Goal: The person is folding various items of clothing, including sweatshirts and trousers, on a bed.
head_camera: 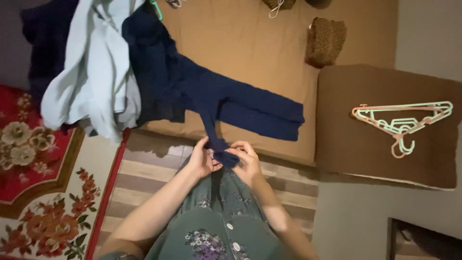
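Note:
A dark navy garment lies spread across a tan mattress, with a narrow strip of it hanging down over the front edge. My left hand and my right hand both grip the end of that strip close to my body, fingers closed on the bunched fabric. A pale blue garment lies heaped on the mattress at the upper left, partly over another dark cloth.
Two plastic hangers, pink and mint green, rest on a brown cushion at the right. A brown knitted item sits on the mattress. A red floral rug and a striped mat cover the floor.

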